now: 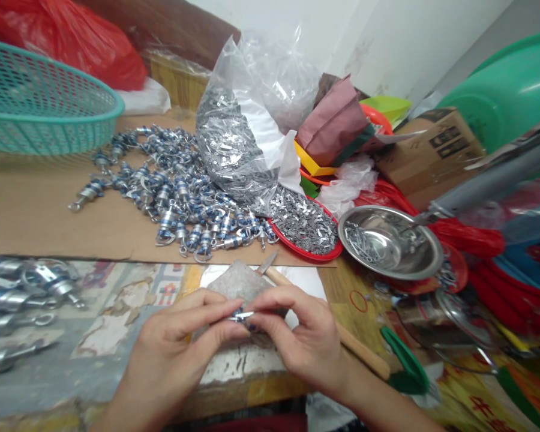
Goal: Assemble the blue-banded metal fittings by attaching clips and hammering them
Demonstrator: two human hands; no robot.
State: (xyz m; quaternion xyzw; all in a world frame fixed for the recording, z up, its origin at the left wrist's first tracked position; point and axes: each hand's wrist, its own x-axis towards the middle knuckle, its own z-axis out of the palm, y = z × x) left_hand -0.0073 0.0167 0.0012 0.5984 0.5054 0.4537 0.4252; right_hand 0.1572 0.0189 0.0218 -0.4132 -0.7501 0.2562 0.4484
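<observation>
My left hand (180,342) and my right hand (303,336) meet over the bench, thumbs and fingertips pinched from both sides on a small silver metal piece (242,315). Dark blue shows at its edges, and the fingertips cover most of it. Just below and behind them lies a grey metal block (238,279). Beside my right hand runs a wooden handle (364,351), partly hidden by the wrist. A pointed metal blade (267,263) shows beyond the block. Farther back is a heap of silver and blue metal fittings with rings (175,192).
More fittings (18,294) lie at the left. A red plate (297,247) of small metal clips stands beside a clear bag (229,150) of them. To the right are a steel bowl (432,264) and a cardboard box (427,156). A turquoise basket (49,126) stands back left.
</observation>
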